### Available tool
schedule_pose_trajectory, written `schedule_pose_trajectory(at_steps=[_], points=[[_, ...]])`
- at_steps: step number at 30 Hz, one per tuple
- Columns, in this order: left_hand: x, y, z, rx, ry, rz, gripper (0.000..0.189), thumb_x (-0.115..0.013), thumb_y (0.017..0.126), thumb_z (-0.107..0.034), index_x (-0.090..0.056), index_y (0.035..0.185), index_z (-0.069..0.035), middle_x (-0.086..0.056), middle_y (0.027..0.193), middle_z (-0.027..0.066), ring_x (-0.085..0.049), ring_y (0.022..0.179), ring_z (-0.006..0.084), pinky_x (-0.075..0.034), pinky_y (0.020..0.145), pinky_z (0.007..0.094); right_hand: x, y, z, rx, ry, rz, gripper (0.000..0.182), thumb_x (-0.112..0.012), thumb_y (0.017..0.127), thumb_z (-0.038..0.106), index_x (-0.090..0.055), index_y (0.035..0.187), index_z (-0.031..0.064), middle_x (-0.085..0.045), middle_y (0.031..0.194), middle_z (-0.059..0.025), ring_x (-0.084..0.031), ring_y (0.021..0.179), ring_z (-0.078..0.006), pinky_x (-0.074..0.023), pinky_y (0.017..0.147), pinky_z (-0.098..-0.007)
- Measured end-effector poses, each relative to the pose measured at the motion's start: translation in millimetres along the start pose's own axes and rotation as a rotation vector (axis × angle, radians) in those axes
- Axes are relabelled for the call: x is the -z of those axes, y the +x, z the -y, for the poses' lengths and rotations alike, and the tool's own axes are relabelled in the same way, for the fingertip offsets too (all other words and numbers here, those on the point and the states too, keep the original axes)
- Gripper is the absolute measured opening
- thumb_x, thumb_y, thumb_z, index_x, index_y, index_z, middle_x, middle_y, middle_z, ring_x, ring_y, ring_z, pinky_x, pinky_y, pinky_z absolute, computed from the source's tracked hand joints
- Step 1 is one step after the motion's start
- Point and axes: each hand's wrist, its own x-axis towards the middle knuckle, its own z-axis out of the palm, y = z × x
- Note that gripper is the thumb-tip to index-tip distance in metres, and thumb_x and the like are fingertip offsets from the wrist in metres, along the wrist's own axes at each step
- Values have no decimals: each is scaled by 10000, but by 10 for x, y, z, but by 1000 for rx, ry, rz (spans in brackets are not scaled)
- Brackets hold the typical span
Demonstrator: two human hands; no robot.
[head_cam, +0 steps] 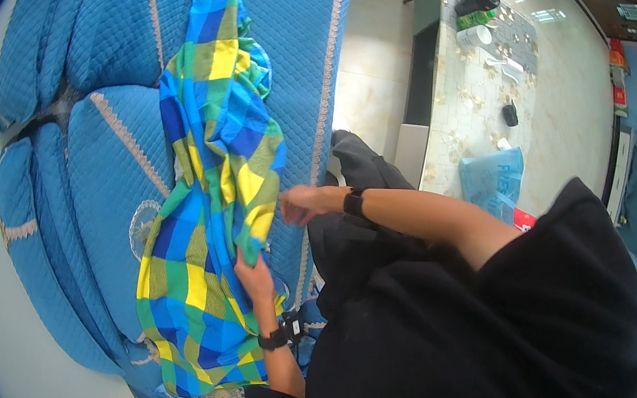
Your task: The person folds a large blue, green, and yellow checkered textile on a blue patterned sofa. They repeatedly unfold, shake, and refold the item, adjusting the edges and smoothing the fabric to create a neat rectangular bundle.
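A blue, green and yellow checked cloth [194,279] lies bunched and creased along a sofa with blue quilted covers [294,36]. My left hand [255,279] grips a green edge of the cloth, near its middle. Just right of the cloth hangs my right hand [300,203], blurred, its fingers loosely bent. Nothing shows in that hand, and whether it touches the cloth's edge is unclear. Both wrists wear black bands.
Blue cushions [113,149] line the sofa's back. Right of my legs stands a low table [459,110] with a black bottle [476,2], a white cup [475,37], a small black object [509,115] and a blue plastic bag [492,176]. Pale tiled floor [363,62] separates sofa and table.
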Motion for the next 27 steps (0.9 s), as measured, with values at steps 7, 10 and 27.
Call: schedule_pose_trajectory(at_steps=[7,10,27], points=[[94,-438,-341,284,-175,-224,631,-514,936,-365,-362,1305,125,-441,1310,264,-471,1160,321,-359,981,382,-230,679,-167,873,-689,215,515,-668,798,94,-478,1275,51,-607,1178,-100,-600,1029,-215,-488,883,-329],[-78,-653,-522,487,-231,-400,622,-479,951,-367,-359,1301,133,-402,1354,245,-440,1198,313,-321,1018,391,53,680,306,237,553,227,439,-637,828,129,-500,1239,53,-603,1169,-101,-592,1032,-218,-481,897,-334],[-917,-696,-658,170,139,163,244,-537,839,-124,-609,1016,28,-602,997,250,-541,971,427,-425,843,454,2103,-1449,3135,1169,-159,-458,355,-602,835,47,-531,1183,46,-632,891,-80,-571,735,-102,-462,644,-250]])
